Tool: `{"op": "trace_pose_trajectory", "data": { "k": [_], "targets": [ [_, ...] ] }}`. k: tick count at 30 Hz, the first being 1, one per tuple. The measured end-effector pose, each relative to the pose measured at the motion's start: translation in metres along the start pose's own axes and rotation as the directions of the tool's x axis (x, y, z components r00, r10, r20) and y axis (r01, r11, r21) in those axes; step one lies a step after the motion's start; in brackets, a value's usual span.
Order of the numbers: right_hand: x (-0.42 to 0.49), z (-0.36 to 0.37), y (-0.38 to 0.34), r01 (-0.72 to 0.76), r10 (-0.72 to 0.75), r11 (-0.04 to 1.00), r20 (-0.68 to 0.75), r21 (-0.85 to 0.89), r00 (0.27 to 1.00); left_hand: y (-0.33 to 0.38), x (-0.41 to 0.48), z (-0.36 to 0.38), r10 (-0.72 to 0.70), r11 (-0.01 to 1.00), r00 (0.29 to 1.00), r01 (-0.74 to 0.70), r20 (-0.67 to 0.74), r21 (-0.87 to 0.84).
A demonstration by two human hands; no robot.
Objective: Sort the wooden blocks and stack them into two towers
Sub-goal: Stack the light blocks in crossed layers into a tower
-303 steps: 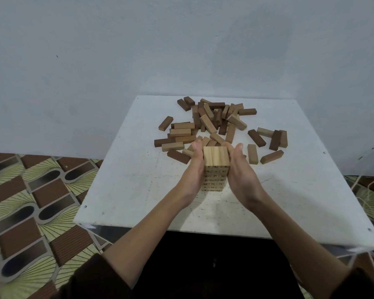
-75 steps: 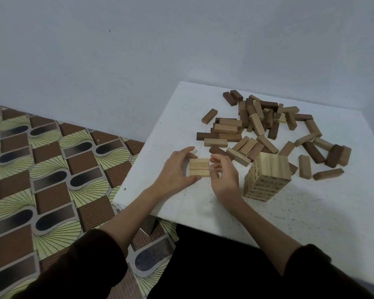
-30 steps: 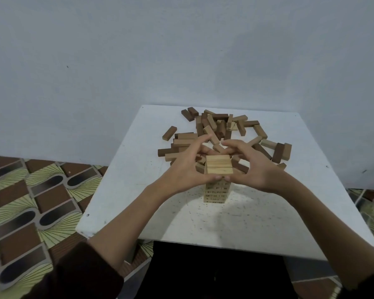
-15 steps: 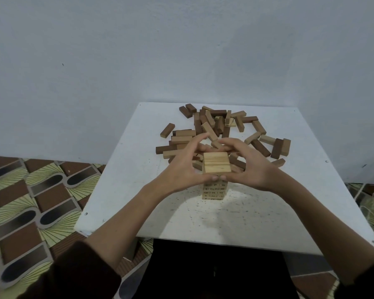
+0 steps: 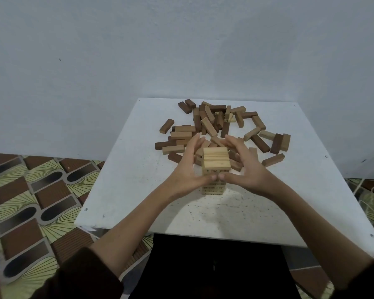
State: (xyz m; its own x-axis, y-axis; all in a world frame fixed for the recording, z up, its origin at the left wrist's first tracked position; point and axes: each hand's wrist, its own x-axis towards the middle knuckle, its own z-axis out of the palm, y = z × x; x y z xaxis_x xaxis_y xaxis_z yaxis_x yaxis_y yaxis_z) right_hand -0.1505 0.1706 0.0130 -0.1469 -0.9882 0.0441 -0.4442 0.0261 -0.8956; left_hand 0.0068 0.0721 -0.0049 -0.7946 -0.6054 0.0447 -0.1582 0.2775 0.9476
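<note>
A tower of light wooden blocks (image 5: 216,158) stands upright near the middle of the white table (image 5: 136,182), its top layer lying square. My left hand (image 5: 188,171) flanks the tower's left side and my right hand (image 5: 244,169) its right side. The fingers of both are spread and fairly straight, and both thumbs touch the tower's front face just below the top. Neither hand grips a block. Behind the tower lies a loose pile of light and dark brown blocks (image 5: 212,126).
A few stray blocks (image 5: 276,143) lie to the right of the pile and one dark block (image 5: 166,126) to its left. A pale wall rises behind the table. Patterned floor tiles (image 5: 30,201) show on the left, a dark gap below the table's front edge.
The layer of light blocks that both hands held above the tower now rests on its top. My fingers have spread away from it.
</note>
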Motion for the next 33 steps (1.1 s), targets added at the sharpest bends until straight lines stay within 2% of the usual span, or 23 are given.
{"op": "trace_pose_trajectory", "data": {
  "k": [8,27,33],
  "targets": [
    [-0.007,0.028,0.008,-0.049,0.058,0.983,-0.049,0.179,0.997,-0.004,-0.009,0.021,-0.086,0.975,0.994,0.096,0.061,-0.202],
    [-0.004,0.034,0.015,-0.068,0.08,0.984,-0.068,0.166,0.994,-0.004,-0.008,0.023,-0.054,0.972,0.997,0.065,0.052,-0.226],
    [-0.004,0.017,0.018,-0.072,0.074,0.992,-0.018,0.104,0.997,-0.007,-0.006,0.011,-0.003,0.996,1.0,0.0,-0.031,-0.09]
  ]
}}
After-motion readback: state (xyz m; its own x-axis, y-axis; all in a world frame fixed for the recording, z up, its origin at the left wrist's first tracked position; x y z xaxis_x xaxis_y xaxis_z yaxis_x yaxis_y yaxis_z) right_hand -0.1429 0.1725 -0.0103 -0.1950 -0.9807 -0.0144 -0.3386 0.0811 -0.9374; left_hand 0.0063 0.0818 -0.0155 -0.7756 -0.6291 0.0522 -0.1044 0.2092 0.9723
